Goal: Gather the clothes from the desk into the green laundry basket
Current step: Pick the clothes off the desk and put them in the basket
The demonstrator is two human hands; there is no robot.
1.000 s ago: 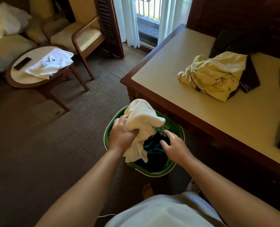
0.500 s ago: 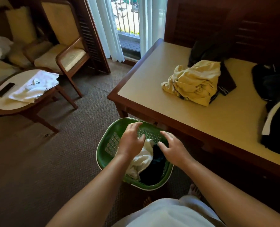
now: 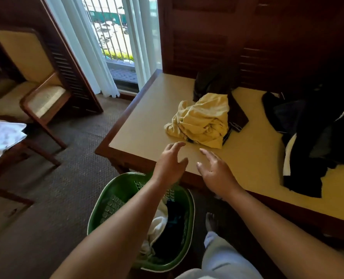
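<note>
The green laundry basket [image 3: 114, 200] stands on the carpet by the desk's front edge, holding a white cloth [image 3: 157, 224] and a dark garment [image 3: 173, 228]. On the desk [image 3: 147, 121] lies a crumpled yellow garment [image 3: 201, 119] over a dark folded piece [image 3: 237, 113]. A pile of black clothes [image 3: 318, 137] covers the desk's right side. My left hand [image 3: 170, 165] and my right hand [image 3: 215, 174] hover open and empty over the desk's front edge, just short of the yellow garment.
A wooden armchair [image 3: 36, 93] stands at the left by a louvred shutter. A low round table with a white cloth [image 3: 2, 137] sits at the far left. The window with curtains [image 3: 114, 47] is behind. My bare foot [image 3: 210, 221] is beside the basket.
My left hand dropped the white cloth into the basket. Both hands then rose out of the basket and moved up over the desk edge toward the yellow garment.
</note>
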